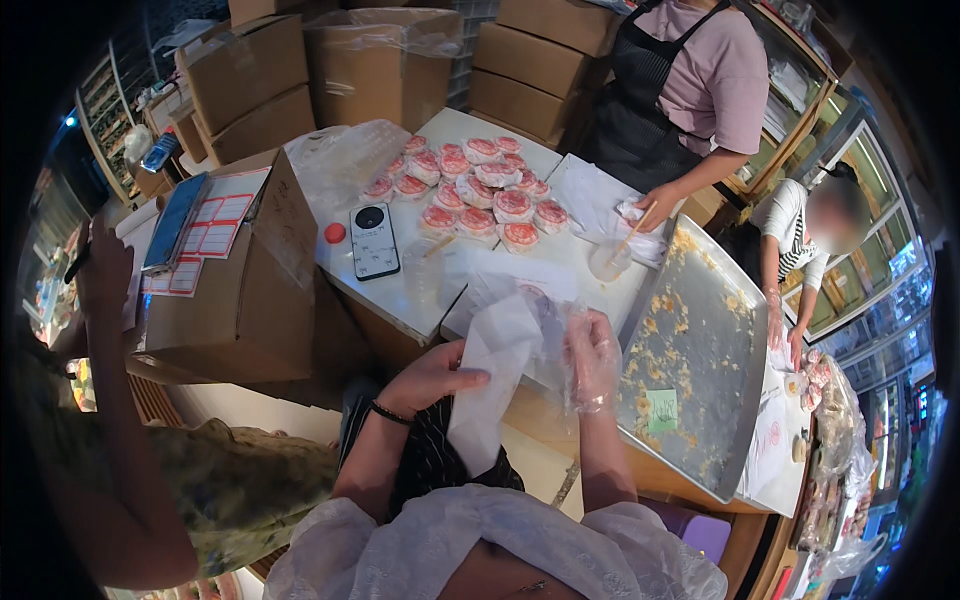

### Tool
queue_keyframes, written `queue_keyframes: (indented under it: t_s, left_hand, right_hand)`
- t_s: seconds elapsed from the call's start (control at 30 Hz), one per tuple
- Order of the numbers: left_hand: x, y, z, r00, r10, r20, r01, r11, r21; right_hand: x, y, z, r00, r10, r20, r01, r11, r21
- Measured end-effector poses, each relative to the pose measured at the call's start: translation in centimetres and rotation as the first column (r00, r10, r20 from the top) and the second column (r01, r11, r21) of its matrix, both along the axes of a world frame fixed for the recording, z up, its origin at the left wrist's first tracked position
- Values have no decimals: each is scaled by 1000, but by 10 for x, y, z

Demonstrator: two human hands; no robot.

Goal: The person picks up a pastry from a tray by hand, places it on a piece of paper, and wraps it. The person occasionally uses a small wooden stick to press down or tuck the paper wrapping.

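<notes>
My left hand (pixel 433 381), bare with a dark bracelet at the wrist, grips a folded white paper (pixel 495 352) between thumb and fingers. My right hand (pixel 592 360) wears a clear plastic glove. Its fingers are bent just right of the paper, and whether they pinch anything is hidden. Beneath both hands, white wrapping sheets with a red print (pixel 551 279) lie at the table's near edge. Farther back on the white table (pixel 330 259) is a pile of round paper-wrapped parcels (pixel 476 193) with red-printed tops.
A crumb-strewn metal tray (pixel 694 360) with a green note stands to the right. Left are a phone (pixel 373 241), a red cap (pixel 334 232) and a cardboard box (pixel 247 315). A plastic cup (pixel 609 262) holds a stick. Co-workers stand left, across and far right; two handle papers.
</notes>
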State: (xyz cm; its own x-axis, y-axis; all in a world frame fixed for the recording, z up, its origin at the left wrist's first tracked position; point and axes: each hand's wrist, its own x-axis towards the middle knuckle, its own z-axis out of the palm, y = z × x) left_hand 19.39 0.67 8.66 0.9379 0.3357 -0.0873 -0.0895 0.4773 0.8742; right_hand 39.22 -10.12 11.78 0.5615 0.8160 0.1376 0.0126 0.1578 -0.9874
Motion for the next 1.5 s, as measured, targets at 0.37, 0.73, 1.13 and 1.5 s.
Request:
queue_keyframes:
  t_s: [0.37,0.73,1.13,1.5]
  left_hand:
    - [30,-20,-16,880,463,104,-470,880,69]
    - [0,-5,-10,966,259,8,-257,963,-84]
    - [10,-16,-16,946,312,-92,-313,950,3]
    - [10,-34,-3,891,429,147,-420,659,624]
  right_hand:
    - [-63,0,-32,973,138,-184,-134,990,31]
    - [-49,-18,-14,946,249,-207,-249,968,26]
    - [-47,-26,-26,891,446,-88,-451,892,-44]
    - [-51,-23,-31,929,253,-270,-298,944,-140]
